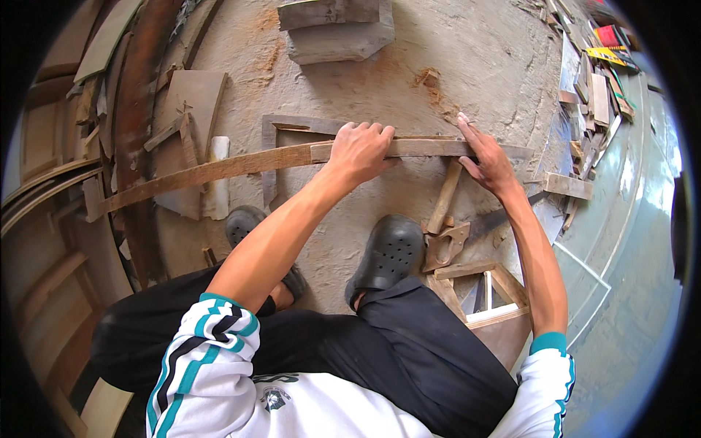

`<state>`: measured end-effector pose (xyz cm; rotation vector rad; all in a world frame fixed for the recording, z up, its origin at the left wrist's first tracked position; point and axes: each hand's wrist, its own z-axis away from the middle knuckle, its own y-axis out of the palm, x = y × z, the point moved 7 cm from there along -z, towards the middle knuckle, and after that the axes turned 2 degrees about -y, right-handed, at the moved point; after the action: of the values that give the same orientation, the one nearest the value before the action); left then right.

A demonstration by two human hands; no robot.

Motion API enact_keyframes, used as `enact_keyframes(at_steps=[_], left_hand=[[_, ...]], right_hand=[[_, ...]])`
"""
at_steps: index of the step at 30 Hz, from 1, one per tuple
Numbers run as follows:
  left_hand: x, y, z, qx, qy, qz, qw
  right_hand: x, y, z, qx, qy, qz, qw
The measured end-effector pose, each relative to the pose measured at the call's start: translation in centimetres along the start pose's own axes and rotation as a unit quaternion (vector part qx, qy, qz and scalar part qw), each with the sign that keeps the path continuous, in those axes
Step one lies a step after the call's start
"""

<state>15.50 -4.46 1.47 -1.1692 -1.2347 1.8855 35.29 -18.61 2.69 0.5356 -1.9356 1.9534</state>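
Note:
A long wooden strip [212, 169] runs across in front of me, its left end near the stacked panels. A shorter wooden piece [431, 148] lies along its right part, and the two overlap under my left hand [361, 151]. That hand is closed over both from above. At the right end of the shorter piece, my right hand [485, 155] has its fingers stretched out and its thumb apart, touching the end without wrapping round it. Beneath lies a grey wooden frame [270, 157], partly hidden by the strip and my left hand.
A wooden handle [444, 198] and a handsaw [447, 247] lie by my right shoe [391, 252]. An open wooden box [467, 269] stands beside my right leg. A block [339, 42] sits ahead. Boards [193, 102] lean at left; offcuts [600, 98] are heaped at right.

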Motion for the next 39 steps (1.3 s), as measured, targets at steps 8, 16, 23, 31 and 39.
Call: enact_keyframes(at_steps=[8, 16, 23, 31, 39], left_hand=[[0.3, 0.3, 0.4, 0.011, -0.022, 0.03, 0.999], [0.6, 0.1, 0.7, 0.002, -0.019, 0.032, 0.999], [0.7, 0.0, 0.8, -0.006, -0.017, 0.034, 0.999], [0.9, 0.5, 0.8, 0.005, -0.018, 0.038, 0.999], [0.8, 0.3, 0.8, 0.006, -0.018, 0.062, 0.998]], right_hand=[[0.3, 0.1, -0.2, 0.01, 0.005, -0.004, 1.0], [0.2, 0.4, -0.4, 0.007, -0.003, -0.014, 1.0], [0.7, 0.1, -0.6, 0.016, -0.002, -0.019, 1.0], [1.3, 0.0, -1.0, 0.019, -0.004, -0.009, 1.0], [1.0, 0.2, -0.9, 0.023, -0.01, 0.012, 1.0]])
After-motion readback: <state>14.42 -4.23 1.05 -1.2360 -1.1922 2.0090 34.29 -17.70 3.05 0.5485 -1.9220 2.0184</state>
